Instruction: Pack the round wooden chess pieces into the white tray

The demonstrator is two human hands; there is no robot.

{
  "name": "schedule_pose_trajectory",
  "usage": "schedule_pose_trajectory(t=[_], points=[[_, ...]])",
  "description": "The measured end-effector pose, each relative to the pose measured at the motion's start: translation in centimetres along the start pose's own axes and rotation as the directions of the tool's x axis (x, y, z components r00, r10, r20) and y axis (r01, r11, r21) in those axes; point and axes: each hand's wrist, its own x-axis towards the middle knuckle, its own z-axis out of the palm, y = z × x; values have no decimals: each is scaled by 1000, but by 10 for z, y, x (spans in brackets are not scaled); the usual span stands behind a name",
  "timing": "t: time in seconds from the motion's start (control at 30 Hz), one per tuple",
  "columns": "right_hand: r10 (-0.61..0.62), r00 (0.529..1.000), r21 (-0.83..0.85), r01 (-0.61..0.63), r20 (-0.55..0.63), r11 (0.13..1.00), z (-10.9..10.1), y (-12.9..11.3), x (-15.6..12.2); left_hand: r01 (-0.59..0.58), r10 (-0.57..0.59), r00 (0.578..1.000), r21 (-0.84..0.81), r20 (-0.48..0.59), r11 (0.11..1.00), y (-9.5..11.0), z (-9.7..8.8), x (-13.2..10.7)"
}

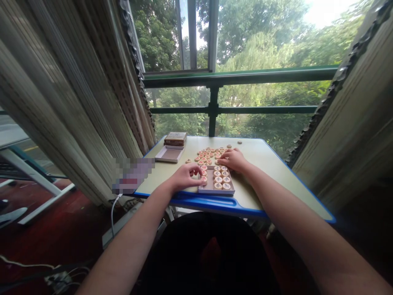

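Observation:
My left hand (186, 177) is at the left side of a shallow open box (209, 190), thumb and fingers closed on a Chinese chess piece (204, 180) with a red character. More pieces stand in the box, including a double column at the right with black characters, among them a black-lettered piece (217, 186) at the near end. Behind the box, my right hand (233, 159) reaches over the table, its fingertips closed on a chess piece (217, 162) partly hidden under them. A loose pile of round pieces (202, 155) lies just beyond the box.
The pale table (264, 172) has a blue rim. At its back left are an open box lid (168, 154) and a stacked brown box (175, 138). Single pieces lie apart, one disc (240, 142) near the far edge. Curtains hang on both sides; a window railing (239, 78) stands behind.

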Motion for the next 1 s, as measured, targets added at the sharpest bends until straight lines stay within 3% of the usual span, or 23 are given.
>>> schedule_pose_trajectory(t=[0.2,0.37,0.43,0.53,0.63,0.77,0.87,1.0], points=[[74,997,89,-75,8,993,-6,-7,-5,-42,41,999,45,22,998,3,0,0],[188,981,347,-190,40,918,-15,-13,-13,-44,43,999,48,23,998,4,-1,0],[184,983,419,-169,6,892,-17,-15,-14,-39,38,999,45,17,998,4,-1,0],[108,992,496,-60,-68,866,-19,-17,-14,-30,30,999,35,15,999,3,-1,0],[33,999,577,-3,-41,817,-20,-20,-15,-39,38,999,30,14,999,2,0,0],[-69,997,627,25,46,779,-22,-27,-19,-38,44,991,53,-125,998,-1,1,2],[-233,970,622,143,64,770,-26,-36,-23,-46,65,971,87,-229,995,-3,1,3],[-439,898,608,352,-6,712,-29,-52,-30,-53,83,970,133,-228,990,-2,1,4]])
